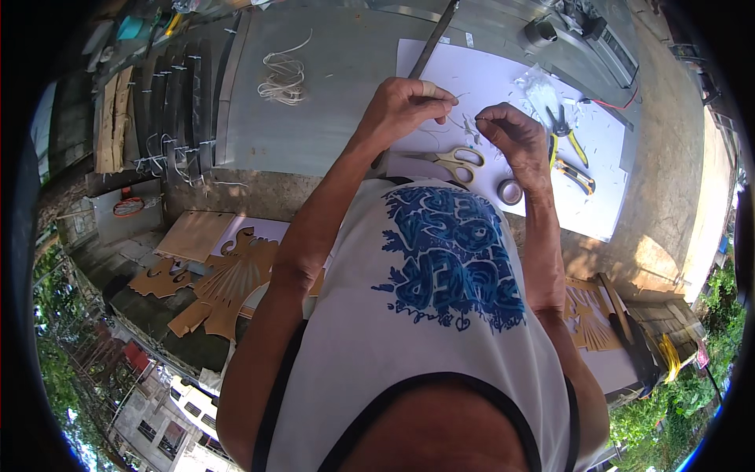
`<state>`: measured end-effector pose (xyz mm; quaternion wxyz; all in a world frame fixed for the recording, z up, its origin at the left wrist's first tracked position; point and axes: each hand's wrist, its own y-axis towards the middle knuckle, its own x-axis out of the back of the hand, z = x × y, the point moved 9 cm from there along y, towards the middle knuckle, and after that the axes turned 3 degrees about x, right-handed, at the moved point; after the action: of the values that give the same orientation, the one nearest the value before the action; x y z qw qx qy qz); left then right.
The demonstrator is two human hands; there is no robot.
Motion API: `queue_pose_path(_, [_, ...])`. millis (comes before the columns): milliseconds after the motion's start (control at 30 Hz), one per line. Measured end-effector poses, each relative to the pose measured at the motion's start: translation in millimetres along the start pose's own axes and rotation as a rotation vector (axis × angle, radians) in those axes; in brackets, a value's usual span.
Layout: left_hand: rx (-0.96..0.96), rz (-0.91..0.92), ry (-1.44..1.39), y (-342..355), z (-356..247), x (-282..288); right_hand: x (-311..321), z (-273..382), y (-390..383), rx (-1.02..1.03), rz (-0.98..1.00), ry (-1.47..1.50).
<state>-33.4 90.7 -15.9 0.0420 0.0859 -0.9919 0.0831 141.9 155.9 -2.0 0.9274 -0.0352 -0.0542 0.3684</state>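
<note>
My left hand (403, 110), with a pale wrap around one finger, is closed in a pinch above the white sheet (582, 200). Close by, my right hand (519, 141) is also pinched, its fingertips facing the left ones across a small gap. A thin strand shows near the fingertips; which hand grips it I cannot make out. A long dark bar (435, 39) runs beneath my left hand. Scissors (460, 164) with cream handles lie below, between the hands. Beside my right wrist sit a tape roll (510, 191), yellow-and-black pliers (568, 135) and a yellow utility knife (576, 177).
A coil of white cord (283, 79) lies on the grey table (330, 126). Several dark strips (177, 110) stand at the left. Brown cut-out panels (236, 267) rest below the table edge. A metal cup (540, 33) and a grey device (609, 51) are at the far right.
</note>
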Motion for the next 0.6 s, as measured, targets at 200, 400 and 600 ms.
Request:
queue_pose_path(200, [0.061,0.004,0.100,0.8,-7.4,-7.3,5.8,-0.8,-5.1,-0.091,-0.014,-0.078])
queue_pose_path(400, [0.002,-0.007,0.204,1.1,-13.2,-15.1,8.1,20.4,-8.8,0.140,-0.070,-0.271])
queue_pose_path(600, [-0.097,0.053,0.283,-3.9,-25.5,-24.6,3.2,41.5,-8.2,0.167,-0.061,-0.405])
